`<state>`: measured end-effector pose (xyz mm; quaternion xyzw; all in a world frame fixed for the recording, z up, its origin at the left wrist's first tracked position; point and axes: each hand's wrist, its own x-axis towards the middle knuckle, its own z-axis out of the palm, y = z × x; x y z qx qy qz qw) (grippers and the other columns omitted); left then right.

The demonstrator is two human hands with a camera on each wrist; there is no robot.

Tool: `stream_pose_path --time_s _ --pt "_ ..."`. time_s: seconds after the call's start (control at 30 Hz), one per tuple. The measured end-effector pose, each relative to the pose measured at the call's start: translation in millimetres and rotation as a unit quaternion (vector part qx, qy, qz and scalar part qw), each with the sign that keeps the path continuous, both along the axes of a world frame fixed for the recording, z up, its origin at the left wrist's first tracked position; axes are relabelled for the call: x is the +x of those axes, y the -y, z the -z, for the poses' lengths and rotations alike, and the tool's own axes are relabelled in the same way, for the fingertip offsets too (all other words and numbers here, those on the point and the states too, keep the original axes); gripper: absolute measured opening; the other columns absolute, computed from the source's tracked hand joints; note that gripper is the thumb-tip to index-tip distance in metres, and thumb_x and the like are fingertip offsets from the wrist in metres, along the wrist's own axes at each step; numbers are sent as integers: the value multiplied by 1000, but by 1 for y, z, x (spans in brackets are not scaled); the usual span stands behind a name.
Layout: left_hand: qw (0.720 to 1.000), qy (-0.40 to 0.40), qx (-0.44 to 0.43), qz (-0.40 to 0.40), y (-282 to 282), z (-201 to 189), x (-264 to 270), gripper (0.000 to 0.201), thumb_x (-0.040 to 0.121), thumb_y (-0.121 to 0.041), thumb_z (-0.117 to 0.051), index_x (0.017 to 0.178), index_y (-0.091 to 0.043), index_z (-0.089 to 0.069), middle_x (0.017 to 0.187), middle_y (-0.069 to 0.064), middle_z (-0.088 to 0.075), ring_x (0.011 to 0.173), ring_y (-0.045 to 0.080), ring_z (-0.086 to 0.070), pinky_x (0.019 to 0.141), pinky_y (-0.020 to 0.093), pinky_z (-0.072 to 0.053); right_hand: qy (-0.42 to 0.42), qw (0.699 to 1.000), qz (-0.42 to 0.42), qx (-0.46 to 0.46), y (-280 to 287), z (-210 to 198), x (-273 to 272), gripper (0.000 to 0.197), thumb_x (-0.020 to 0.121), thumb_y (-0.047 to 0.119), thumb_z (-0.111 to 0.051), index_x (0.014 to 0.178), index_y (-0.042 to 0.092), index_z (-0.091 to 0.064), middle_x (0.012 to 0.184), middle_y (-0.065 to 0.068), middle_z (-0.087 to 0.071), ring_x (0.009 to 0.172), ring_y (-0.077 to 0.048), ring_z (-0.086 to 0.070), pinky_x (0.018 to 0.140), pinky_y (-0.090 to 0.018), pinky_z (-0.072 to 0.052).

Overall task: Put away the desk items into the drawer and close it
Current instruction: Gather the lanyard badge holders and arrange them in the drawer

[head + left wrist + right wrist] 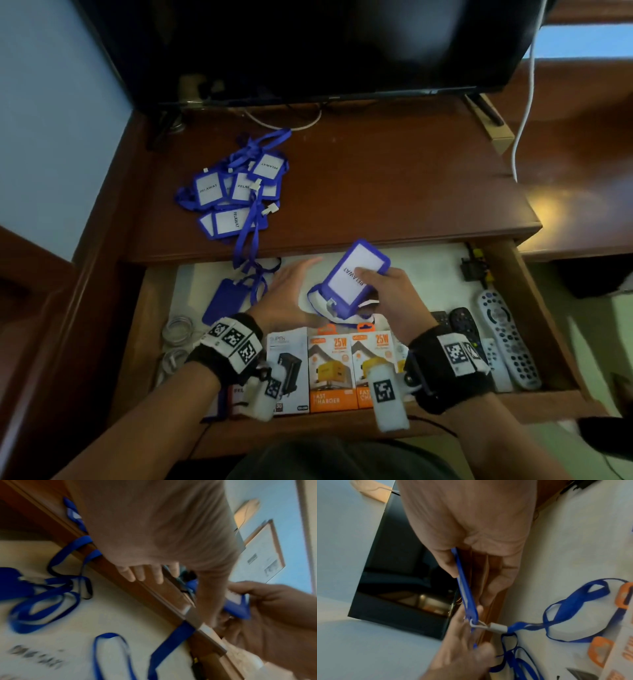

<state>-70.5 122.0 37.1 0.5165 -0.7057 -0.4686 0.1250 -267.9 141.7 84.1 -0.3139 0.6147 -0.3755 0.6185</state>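
Pinching a blue badge holder [356, 279] by its long edges, the right hand [394, 301] keeps it tilted over the open drawer [534, 308], thumb across the white card face and fingers curled underneath. The left hand [291, 294] lies just beside it with fingers straight and together, palm toward the badge's clip end; the right wrist view suggests its fingertips [471, 615] touch the holder near the metal clip [481, 625], though blur leaves that uncertain. The held badge's long axis runs from lower left to upper right in the head view, clip end low and toward the person, far end raised toward the desk [394, 178], printed face up. Its lanyard [573, 601] trails onto the white drawer liner. Judging by the layout, the job is in an early-to-middle stage: one badge [222, 301] already lies face down in the drawer at the left, another is on its way in, and a pile of badges [236, 188] remains on the desktop, one strap [245, 240] hanging over the edge into the drawer. Closing the drawer is not yet done.
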Motion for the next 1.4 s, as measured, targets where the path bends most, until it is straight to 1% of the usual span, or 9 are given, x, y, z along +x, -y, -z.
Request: stream_pose_path --time_s 0.1,0.3,0.43,0.53,0.8,1.07,1.17,1.3,1.4 --pt "983 -159 83 42 1 -24 -11 86 68 -20 -83 137 -36 -34 137 -18 -44 128 -1 -43 105 21 -37 9 999 5 -33 2 -7 2 6 92 13 -59 91 8 -63 78 -10 -65 65 -19 -60 54 -26 -48" --pt "983 -103 146 46 1 -15 -11 18 84 -12 -73 101 -7 -71 90 1 -72 81 7 -66 79 28 -50 45 994 93 -47 5 -7 -19 5 89 11 -62 93 12 -63 88 -12 -64 81 -28 -61 73 -42 -45" --pt "992 -42 100 -63 11 -23 8 9 89 -18 -67 92 -9 -69 63 -4 -60 49 -1 -52 54 16 -44 43 984 168 -43 0 1 -40 13 86 3 -62 83 14 -56 74 -9 -57 59 -19 -54 48 -26 -39" --pt "985 -21 63 -157 27 -31 27 4 90 -18 -65 89 -18 -69 74 9 -65 53 6 -53 61 25 -46 34 982 180 -41 -5 4 -47 15 83 -1 -62 87 12 -55 72 -10 -59 53 -20 -54 44 -25 -35" --pt "926 -86 -51 -363 35 -45 28 37 86 -16 -69 120 -26 -58 117 -7 -54 112 7 -48 93 27 -37 130 978 165 15 -1 3 -24 16 88 4 -49 104 2 -52 81 -16 -64 60 -26 -64 55 -30 -45" --pt "938 -200 85 -271 -5 -47 -25 29 87 -36 -64 106 -14 -64 85 2 -73 72 14 -68 64 20 -51 195 974 114 10 0 -7 6 19 92 9 -45 109 6 -52 85 -15 -69 66 -28 -65 61 -33 -45" --pt "938 -165 94 -289 -1 -41 -29 38 83 -50 -65 110 -24 -57 93 -6 -72 77 7 -70 73 24 -50 185 978 95 10 -1 -5 12 25 91 7 -46 116 4 -53 87 -16 -69 66 -29 -64 61 -33 -46" --pt "914 -226 113 -319 2 -45 -31 13 89 -32 -66 87 -19 -66 71 -10 -68 56 -3 -63 55 14 -45 163 985 52 -4 -1 -6 21 29 90 6 -47 118 5 -54 88 -17 -71 66 -28 -65 60 -33 -45" --pt "873 -265 118 -393 4 -41 -32 17 88 -20 -68 100 -9 -66 76 -3 -66 52 -1 -60 49 14 -44 137 990 14 -16 0 -8 28 23 90 6 -51 112 9 -58 93 -18 -72 66 -29 -66 58 -32 -45"
